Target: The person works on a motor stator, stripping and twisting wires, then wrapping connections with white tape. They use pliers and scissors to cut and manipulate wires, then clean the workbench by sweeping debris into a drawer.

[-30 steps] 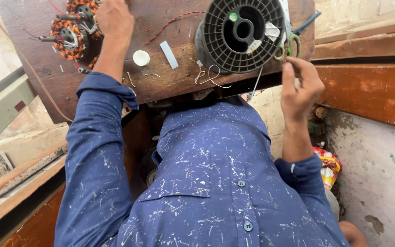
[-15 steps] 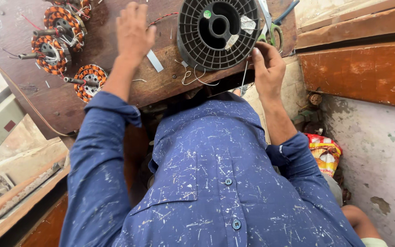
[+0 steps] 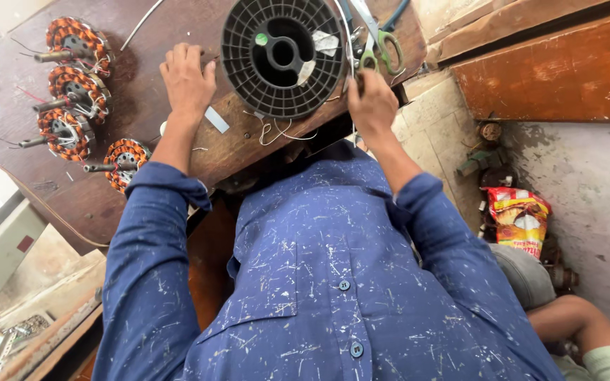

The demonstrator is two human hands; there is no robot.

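Two hands are placed on the dark wooden workbench [image 3: 142, 106]. Between them lies the black round plastic wire spool [image 3: 282, 56]. The left hand [image 3: 188, 77] rests flat, spread, holding nothing; the right hand [image 3: 372, 106] is closed near the green-handled scissors [image 3: 383, 42], its grasp not discernible.

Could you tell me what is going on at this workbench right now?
A person in a blue shirt sits at a worn wooden bench. The left hand rests flat on the wood beside a large black spool. The right hand is at the spool's edge, near green-handled scissors; whether it grips anything is unclear. Four copper-wound stators lie to the left.
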